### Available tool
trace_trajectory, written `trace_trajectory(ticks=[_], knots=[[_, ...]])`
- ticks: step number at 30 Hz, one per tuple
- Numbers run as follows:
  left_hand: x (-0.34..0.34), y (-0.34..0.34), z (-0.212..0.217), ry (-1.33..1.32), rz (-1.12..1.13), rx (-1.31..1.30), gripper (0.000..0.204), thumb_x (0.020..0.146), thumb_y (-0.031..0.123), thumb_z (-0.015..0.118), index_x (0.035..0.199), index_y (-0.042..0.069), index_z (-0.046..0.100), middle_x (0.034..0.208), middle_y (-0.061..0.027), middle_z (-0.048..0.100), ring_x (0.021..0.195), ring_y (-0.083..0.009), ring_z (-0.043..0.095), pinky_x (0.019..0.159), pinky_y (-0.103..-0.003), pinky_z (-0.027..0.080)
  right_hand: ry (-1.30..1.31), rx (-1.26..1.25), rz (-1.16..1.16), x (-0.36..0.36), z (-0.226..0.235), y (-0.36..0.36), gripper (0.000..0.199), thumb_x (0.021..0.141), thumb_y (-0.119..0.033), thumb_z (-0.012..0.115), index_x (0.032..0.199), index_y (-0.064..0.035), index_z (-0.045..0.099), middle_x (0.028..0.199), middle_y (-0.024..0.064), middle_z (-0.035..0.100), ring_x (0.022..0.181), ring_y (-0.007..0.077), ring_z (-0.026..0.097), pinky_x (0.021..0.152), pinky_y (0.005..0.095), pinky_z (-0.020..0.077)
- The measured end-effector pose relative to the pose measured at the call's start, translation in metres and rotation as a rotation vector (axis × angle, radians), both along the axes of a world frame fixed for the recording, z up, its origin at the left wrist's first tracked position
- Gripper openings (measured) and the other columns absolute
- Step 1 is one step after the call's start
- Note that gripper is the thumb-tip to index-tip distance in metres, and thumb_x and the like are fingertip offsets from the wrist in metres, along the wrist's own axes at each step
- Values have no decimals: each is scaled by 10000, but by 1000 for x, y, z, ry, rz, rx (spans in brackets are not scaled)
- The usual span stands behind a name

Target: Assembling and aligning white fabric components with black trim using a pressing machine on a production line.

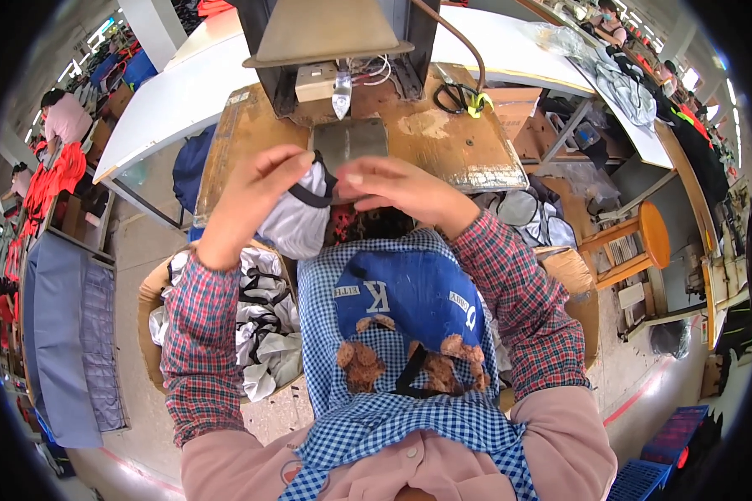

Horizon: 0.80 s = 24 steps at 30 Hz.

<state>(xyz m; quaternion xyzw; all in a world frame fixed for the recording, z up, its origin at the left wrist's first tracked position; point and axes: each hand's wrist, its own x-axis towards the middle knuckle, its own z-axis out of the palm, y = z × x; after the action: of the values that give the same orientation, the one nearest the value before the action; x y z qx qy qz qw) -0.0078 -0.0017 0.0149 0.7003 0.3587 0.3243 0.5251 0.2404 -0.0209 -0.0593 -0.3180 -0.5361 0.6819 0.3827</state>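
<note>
A silvery grey fabric piece with a black band along its edge (297, 219) hangs in front of the worktable. My left hand (259, 192) is closed on its top, thumb and fingers pinching near the black band. My right hand (405, 188) meets the band from the other side with its fingers bent together; the exact contact of the fingertips is hard to make out. Just beyond both hands stands a machine with a pointed metal head (341, 96) above a grey metal plate (351, 140).
Scissors (453, 98) lie on the worn wooden tabletop (422, 134). A carton (150, 292) of similar fabric pieces stands left of my lap, and another carton (572, 280) stands right. A wooden stool (643, 238) is further right. Other people work at far tables.
</note>
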Motion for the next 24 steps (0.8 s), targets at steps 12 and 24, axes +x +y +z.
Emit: trace_trajectory(ticks=[12,24], knots=[[55,-83,-77,223,-251,182,190,974,129,577,1104,4,638,1078,-83,608,963,-177,591,838,-291,466,28,-60,-684,139,-42,-198,388,852,-159,726,1202,-32,618,1051,31,680,942,129,643,879,275,511],[20,-19,-224,840,124,771,476,862,177,667,1295,18,549,1352,-223,510,1256,-399,477,1036,-459,414,-1641,-71,-878,264,-249,-321,623,835,-344,709,1348,-51,513,1424,191,481,1320,420,422,1085,526,362]])
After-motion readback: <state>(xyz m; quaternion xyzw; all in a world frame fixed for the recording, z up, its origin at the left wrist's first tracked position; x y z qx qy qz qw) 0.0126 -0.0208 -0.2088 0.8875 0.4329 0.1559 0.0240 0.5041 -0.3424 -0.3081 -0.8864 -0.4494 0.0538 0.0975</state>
